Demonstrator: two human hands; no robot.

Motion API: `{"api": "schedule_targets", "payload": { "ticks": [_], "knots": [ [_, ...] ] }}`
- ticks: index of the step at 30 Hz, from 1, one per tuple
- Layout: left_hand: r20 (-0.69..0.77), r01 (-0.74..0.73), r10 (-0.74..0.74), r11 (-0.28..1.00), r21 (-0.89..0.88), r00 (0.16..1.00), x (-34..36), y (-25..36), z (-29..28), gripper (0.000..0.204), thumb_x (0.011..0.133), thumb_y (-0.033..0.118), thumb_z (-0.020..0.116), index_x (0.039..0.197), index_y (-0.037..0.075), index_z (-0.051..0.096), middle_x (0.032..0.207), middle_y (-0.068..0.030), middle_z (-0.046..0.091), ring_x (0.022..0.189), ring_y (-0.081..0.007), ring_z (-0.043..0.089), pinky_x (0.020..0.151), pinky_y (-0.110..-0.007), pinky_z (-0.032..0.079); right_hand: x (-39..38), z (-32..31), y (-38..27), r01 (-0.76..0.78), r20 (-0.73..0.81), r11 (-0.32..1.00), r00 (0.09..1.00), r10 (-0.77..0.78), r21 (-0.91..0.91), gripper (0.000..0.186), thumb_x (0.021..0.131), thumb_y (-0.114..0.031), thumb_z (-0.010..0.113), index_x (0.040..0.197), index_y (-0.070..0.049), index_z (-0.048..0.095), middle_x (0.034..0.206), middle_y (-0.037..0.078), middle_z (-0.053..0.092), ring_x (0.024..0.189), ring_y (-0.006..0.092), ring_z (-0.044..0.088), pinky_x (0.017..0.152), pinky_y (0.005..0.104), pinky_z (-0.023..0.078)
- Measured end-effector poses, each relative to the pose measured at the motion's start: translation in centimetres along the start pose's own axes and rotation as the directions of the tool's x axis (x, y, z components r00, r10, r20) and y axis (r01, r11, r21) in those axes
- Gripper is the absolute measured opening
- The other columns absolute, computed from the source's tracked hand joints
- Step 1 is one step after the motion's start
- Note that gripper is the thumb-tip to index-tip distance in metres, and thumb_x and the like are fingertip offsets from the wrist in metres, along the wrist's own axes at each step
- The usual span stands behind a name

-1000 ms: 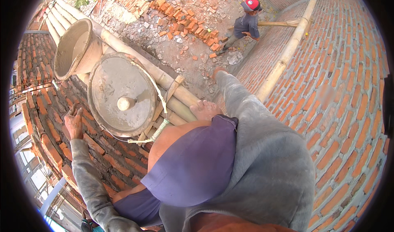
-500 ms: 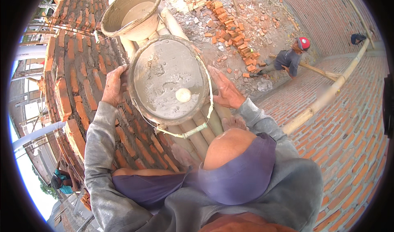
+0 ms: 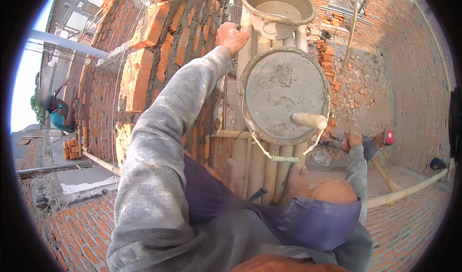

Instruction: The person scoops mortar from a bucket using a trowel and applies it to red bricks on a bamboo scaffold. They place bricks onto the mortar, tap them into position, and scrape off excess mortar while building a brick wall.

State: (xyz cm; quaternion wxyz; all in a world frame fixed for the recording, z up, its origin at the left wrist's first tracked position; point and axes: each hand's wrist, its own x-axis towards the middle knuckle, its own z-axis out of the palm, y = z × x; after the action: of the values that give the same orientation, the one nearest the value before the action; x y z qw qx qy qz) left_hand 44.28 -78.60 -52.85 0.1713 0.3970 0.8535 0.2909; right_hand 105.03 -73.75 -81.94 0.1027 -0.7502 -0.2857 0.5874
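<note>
A round bucket of wet grey mortar point(image 3: 269, 91) stands in front of me on bamboo poles. A wooden tool handle point(image 3: 310, 121) sticks up out of the mortar; its other end is buried. The bucket's cord handle with a pale green grip point(image 3: 285, 159) hangs over the near side. My left hand point(image 3: 232, 38) is closed by the brick wall's edge, left of a second bucket point(image 3: 276, 24); whatever it grips is hidden. Off the mortar bucket's right side is my right hand point(image 3: 353, 139), apart from the rim, its fingers partly hidden.
The unfinished brick wall point(image 3: 180, 46) runs along my left. Bamboo poles point(image 3: 257, 164) lie under my bare feet. Below on the right, a co-worker in a red cap point(image 3: 388, 137) is beside brick rubble point(image 3: 353, 96). Another person point(image 3: 60, 113) is at far left.
Both hands have come off the mortar bucket's sides, the left going forward to the wall edge, the right out to the right. The tool handle now shows lengthwise. My view has swung left.
</note>
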Motion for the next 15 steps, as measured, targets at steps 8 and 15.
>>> {"api": "schedule_targets", "payload": {
  "ticks": [8,15],
  "knots": [
    [-0.061,-0.443,0.519,0.779,0.443,0.853,3.1,11.2,2.4,0.035,0.082,0.027,0.076,0.111,0.008,0.078,0.102,-0.0154,0.077,0.098,-0.0331,0.074,0.087,-0.046,0.058,-1.8,4.9,10.6,-0.055,-0.022,0.643,0.998,0.060,-0.764,0.039,0.098,-0.028,0.066,0.127,-0.002,0.065,0.112,0.013,0.069,0.102,0.0271,0.067,0.084,0.0427,0.055],
    [-0.095,-0.330,0.406,0.840,0.432,0.909,0.1,6.2,1.1,0.029,0.080,0.020,0.069,0.102,0.003,0.075,0.110,-0.0188,0.070,0.108,-0.0380,0.069,0.091,-0.048,0.055,-13.1,6.2,-1.3,0.486,0.035,0.874,0.874,-0.485,-0.022,0.039,0.104,-0.023,0.060,0.131,0.005,0.060,0.096,0.012,0.071,0.075,0.0186,0.068,0.059,0.0333,0.057]
  ]
}}
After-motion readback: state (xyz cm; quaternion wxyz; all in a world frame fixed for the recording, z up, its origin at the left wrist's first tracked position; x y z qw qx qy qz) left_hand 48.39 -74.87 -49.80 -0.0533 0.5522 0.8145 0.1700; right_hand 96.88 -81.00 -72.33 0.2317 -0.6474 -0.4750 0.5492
